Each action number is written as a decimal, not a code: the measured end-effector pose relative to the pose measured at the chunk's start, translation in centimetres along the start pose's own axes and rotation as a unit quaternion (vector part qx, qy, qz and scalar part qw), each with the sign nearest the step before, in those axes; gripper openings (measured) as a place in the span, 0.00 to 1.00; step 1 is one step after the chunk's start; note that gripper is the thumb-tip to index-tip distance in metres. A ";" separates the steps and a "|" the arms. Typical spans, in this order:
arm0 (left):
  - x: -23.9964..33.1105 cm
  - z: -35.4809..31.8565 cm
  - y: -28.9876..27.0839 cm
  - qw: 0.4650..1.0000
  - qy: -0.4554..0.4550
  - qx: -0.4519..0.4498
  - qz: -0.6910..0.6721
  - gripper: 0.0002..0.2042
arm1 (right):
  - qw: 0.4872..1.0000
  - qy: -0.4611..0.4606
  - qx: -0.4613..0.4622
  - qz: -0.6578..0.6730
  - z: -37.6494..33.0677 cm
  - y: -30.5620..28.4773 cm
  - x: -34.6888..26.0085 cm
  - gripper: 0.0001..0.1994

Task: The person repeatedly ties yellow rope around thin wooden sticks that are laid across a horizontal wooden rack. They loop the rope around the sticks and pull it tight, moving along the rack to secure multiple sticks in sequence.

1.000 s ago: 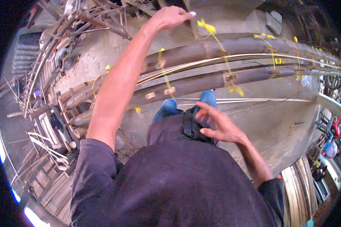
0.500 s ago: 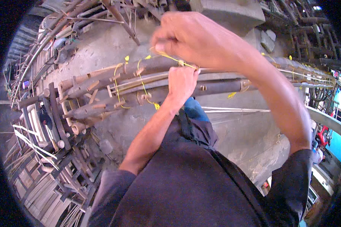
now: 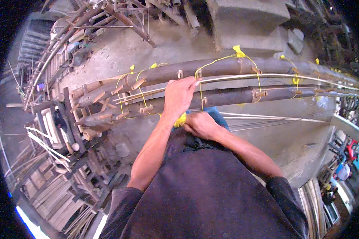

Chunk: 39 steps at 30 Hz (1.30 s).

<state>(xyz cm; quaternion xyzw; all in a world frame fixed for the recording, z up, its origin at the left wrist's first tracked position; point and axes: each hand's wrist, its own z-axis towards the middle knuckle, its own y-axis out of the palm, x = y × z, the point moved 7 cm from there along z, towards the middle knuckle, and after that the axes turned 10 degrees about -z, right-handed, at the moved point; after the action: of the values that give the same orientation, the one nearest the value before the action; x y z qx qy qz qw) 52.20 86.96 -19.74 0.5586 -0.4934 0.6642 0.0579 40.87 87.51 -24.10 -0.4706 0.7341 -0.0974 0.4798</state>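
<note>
Two long dark bamboo poles run side by side across the view, a far pole (image 3: 223, 67) and a near pole (image 3: 227, 96), with thin pale strips (image 3: 227, 78) lying between them. Wooden pegs (image 3: 146, 108) stick out of both, and yellow string (image 3: 259, 81) spans from one pole to the other at several spots. At the far pole, my left hand (image 3: 178, 95) is closed with thumb and finger on the string beside a peg. Close to my body, my right hand (image 3: 203, 126) is closed at a bunched yellow string (image 3: 180, 120); its fingertips are partly hidden.
A wooden rack (image 3: 60, 119) stands at the poles' left end. Concrete blocks (image 3: 247, 24) sit beyond the far pole. Stacked bamboo slats (image 3: 52, 199) lie at lower left, and long pale strips (image 3: 267, 116) cross the floor on the right.
My right hand has come down from above the far pole to near my waist. My left hand stays by the peg, and string now passes down over the near pole.
</note>
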 end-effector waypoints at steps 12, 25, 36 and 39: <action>1.5 11.7 -0.9 0.860 -0.106 -0.123 -0.484 0.15 | 0.922 0.232 0.259 0.169 -3.7 -11.0 4.9 0.07; 4.2 13.1 -1.4 0.946 0.009 -0.108 -0.306 0.16 | 0.928 -0.058 0.267 0.252 -7.3 -11.3 -2.0 0.14; -7.3 17.3 -2.0 0.981 -0.025 -0.131 0.142 0.23 | 0.846 0.084 0.519 -0.084 -7.0 -13.0 1.7 0.16; -5.7 15.5 -7.5 0.989 0.044 -0.089 0.108 0.22 | 0.882 0.079 0.427 -0.181 -4.6 -13.5 2.8 0.18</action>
<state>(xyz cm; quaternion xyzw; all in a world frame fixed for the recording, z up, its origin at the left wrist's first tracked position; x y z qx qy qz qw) 69.61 82.24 -21.58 0.4651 -0.6051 0.6437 0.0570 44.98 76.61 -15.41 -0.3350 0.5589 -0.5234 0.5491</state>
